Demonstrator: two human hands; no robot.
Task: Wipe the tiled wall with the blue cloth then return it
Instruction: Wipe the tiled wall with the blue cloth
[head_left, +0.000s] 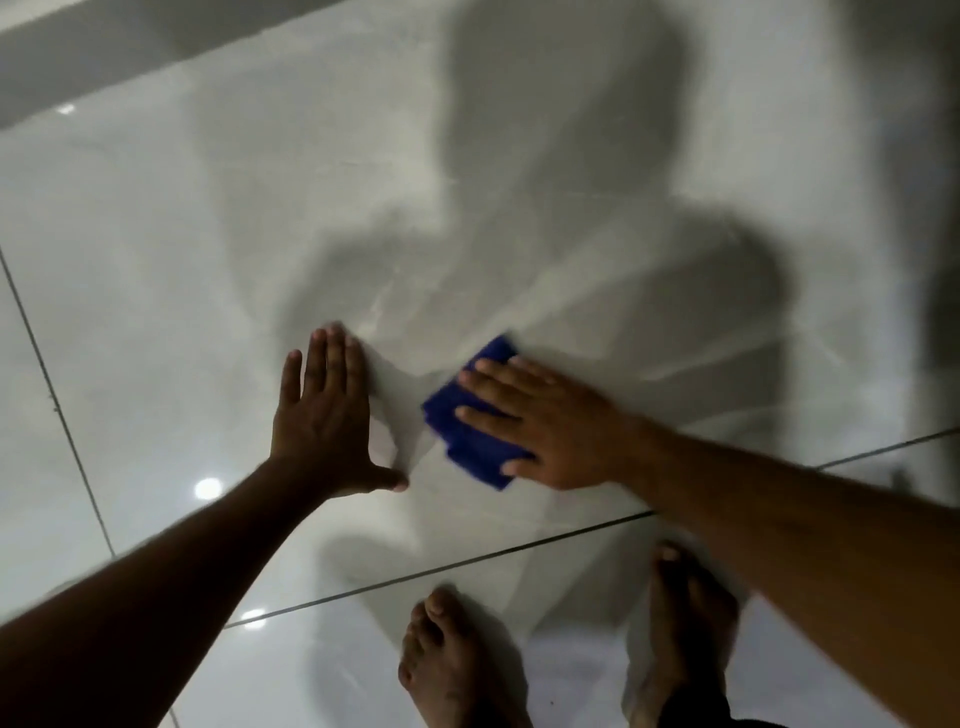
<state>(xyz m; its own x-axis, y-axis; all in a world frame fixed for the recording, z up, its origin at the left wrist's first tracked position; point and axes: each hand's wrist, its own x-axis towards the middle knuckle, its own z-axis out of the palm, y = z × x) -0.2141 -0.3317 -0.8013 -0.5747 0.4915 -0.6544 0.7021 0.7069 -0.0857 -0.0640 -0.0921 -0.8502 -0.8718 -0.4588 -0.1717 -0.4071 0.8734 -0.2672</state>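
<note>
A folded blue cloth (467, 426) lies flat against the glossy pale grey tiled wall (208, 260), low down near the floor joint. My right hand (540, 421) presses on the cloth with its fingers spread over it. My left hand (324, 415) rests flat and open on the bare tile just left of the cloth, fingers pointing up, holding nothing. The frame is motion-blurred around both hands.
My two bare feet (452, 660) (685, 623) stand on the tiled floor just below the hands. A dark grout line (467, 564) runs between wall and floor. Another grout line (57, 410) runs down the left. Shadows of my arms fall on the wall.
</note>
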